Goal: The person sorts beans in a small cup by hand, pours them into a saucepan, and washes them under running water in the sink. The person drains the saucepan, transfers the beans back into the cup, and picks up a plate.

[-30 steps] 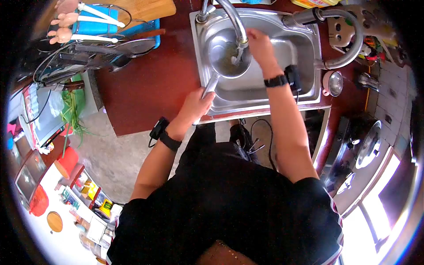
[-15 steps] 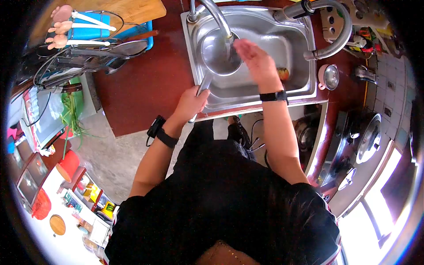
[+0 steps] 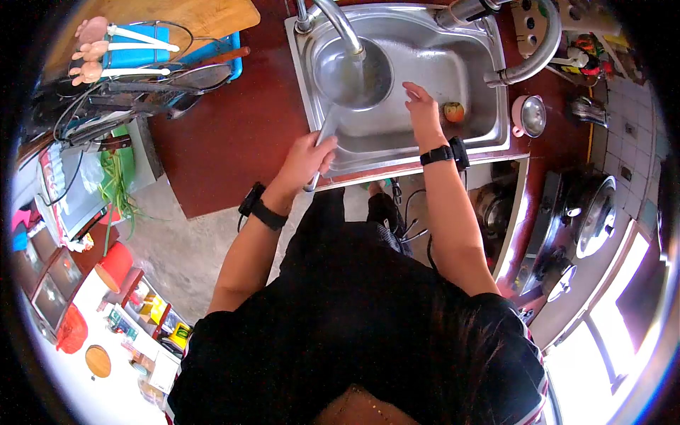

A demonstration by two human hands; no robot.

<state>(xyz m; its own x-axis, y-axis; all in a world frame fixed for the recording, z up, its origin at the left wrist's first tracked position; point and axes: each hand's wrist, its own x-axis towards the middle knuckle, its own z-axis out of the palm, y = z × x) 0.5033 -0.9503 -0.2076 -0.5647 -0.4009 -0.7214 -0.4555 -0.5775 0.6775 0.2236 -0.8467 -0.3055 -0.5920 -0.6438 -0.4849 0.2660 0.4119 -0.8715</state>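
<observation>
Over the left side of the sink (image 3: 460, 145) is a round metal pan (image 3: 379, 88) with a long handle. My left hand (image 3: 308, 159) is closed around that handle near the sink's front edge. Water runs from the curved faucet (image 3: 342, 32) into the pan. My right hand (image 3: 423, 117) hovers over the sink, to the right of the pan and apart from it, fingers partly stretched out and holding nothing. Close to it, a reddish-yellow piece (image 3: 453, 112), perhaps fruit or vegetable, lies in the basin.
A second thick curved spout (image 3: 549, 53) arches over the sink's right edge. A small pink-handled cup (image 3: 529, 115) stands on the counter at the right. Utensils and a blue tray (image 3: 237, 60) crowd the left, beside a wooden board (image 3: 212, 18). Pot lids (image 3: 595, 216) are at far right.
My right hand has moved away from the pan, down and toward me, uncovering the pan's right side. My left hand keeps the handle, with the pan shifted slightly.
</observation>
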